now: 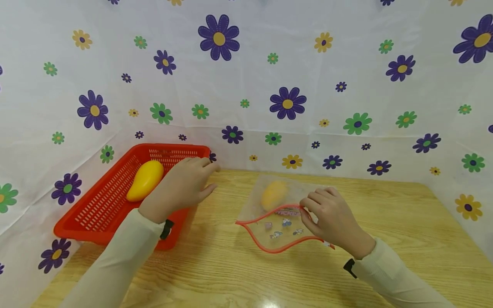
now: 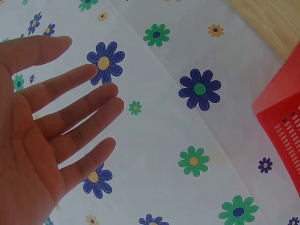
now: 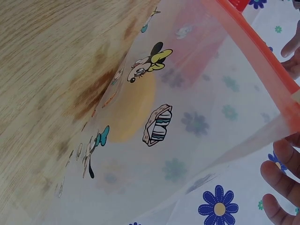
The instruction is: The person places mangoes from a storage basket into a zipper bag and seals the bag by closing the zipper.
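My right hand [image 1: 334,219] pinches the red-edged mouth of a translucent printed zip bag [image 1: 265,237] between thumb and fingers, so the mouth gapes. Inside the bag lies a yellow mango [image 1: 274,194], blurred through the plastic; the right wrist view shows its yellow shape [image 3: 131,110] behind the cartoon prints. My left hand [image 1: 182,184] is over the right side of a red basket [image 1: 96,233], holding nothing, its fingers spread apart in the left wrist view. A second yellow mango [image 1: 146,180] rests in the basket, left of that hand.
The basket stands at the left on a light wooden table [image 1: 215,265], close to a white flowered cloth [image 1: 246,64] that rises behind and along both sides. The bag lies on the table right of the basket, with wood showing between them.
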The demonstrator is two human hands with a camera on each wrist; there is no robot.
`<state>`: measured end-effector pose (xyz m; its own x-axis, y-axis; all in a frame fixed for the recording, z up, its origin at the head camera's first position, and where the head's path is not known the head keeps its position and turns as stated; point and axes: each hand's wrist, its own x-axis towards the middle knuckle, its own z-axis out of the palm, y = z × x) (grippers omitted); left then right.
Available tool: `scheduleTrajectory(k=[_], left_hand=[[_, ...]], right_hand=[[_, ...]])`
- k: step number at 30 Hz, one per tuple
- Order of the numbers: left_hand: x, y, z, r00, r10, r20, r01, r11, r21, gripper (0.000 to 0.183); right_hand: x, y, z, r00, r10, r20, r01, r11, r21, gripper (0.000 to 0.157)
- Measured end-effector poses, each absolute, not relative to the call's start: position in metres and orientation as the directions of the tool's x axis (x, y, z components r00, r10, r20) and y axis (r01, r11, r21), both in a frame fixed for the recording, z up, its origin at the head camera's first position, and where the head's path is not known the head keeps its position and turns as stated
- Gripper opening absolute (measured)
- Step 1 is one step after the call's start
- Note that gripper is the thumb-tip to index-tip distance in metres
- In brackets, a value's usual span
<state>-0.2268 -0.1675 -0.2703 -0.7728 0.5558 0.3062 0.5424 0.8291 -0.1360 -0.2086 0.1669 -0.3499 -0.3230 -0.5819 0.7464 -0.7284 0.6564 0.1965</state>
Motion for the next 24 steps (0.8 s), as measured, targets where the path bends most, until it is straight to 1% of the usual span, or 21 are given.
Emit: scheduleTrajectory(k=[7,14,19,24], left_hand=[[-0.231,-0.175,-0.266,-0.802,0.502,0.323,0.502,0.86,-0.093,0.036],[-0.236,-0.182,-0.264,-0.845,0.424,0.325,0.428,0.902,-0.063,0.035],[-0.239,-0.187,-0.264,-0.863,0.388,0.324,0.393,0.918,-0.053,0.036],[-0.241,-0.192,-0.262,-0.877,0.359,0.32,0.363,0.93,-0.05,0.037]], right_hand=[[-0.209,0.167,-0.347,-0.305,-0.581,0.755,-0.737,0.646,0.199,0.02],[-0.209,0.169,-0.346,-0.316,-0.584,0.747,-0.737,0.648,0.194,0.018],[-0.21,0.17,-0.346,-0.32,-0.587,0.743,-0.738,0.646,0.192,0.013],[-0.211,0.17,-0.345,-0.317,-0.587,0.745,-0.739,0.645,0.193,0.014]])
